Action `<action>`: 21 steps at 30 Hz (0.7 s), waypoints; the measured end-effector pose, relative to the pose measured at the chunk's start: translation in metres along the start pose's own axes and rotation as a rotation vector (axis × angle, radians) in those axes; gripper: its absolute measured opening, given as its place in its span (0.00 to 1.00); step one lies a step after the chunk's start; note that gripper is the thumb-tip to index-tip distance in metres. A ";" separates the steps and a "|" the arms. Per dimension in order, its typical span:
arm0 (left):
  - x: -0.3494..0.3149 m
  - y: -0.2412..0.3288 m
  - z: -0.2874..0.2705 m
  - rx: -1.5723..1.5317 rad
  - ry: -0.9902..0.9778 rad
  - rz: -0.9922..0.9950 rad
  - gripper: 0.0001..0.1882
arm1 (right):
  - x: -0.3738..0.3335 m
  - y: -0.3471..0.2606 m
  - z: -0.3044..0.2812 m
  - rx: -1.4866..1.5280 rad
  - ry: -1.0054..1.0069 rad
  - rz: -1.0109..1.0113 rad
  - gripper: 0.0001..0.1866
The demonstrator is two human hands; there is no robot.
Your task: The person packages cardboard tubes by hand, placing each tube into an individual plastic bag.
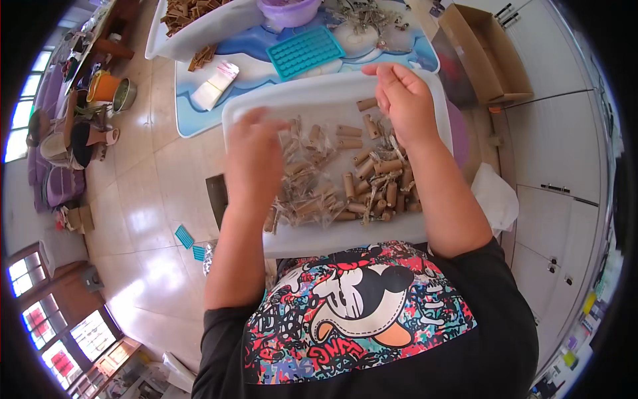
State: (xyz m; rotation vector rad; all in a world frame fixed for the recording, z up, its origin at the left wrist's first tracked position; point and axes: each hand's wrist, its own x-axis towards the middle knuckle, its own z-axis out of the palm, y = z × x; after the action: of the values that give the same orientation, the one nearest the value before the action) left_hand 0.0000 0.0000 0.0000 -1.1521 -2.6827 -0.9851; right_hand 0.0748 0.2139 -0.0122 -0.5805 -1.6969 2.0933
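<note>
Inside the white plastic bin [299,96], I see loose brown tubes [391,194] heaped toward the wearer from the right hand [404,100], the nearer one, their long axes pointing every which way. Clear plastic bags [325,213] lie closer to the left hand [256,156]. The right's fingers look curled; whether they close on anything, I can't tell. The left is motion-blurred, so I can't read its opening or hold.

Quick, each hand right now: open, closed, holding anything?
Left hand: blurred over the white tray; grip cannot be told.
Right hand: looks curled; whether it holds anything cannot be told.
</note>
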 end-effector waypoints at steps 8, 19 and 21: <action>-0.010 0.045 0.057 -0.298 -0.763 0.213 0.11 | 0.006 0.001 -0.005 0.151 0.068 -0.002 0.12; -0.036 0.043 0.057 -0.239 -0.800 0.373 0.10 | 0.007 0.005 0.002 0.172 0.012 0.055 0.12; -0.027 0.037 0.048 -0.422 -0.667 0.230 0.07 | 0.005 0.005 0.001 0.165 0.005 0.054 0.12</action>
State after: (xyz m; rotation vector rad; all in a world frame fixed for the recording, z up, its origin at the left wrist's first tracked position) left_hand 0.0533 0.0298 -0.0266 -2.1523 -2.7426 -1.3586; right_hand 0.0701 0.2146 -0.0170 -0.5861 -1.5025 2.2412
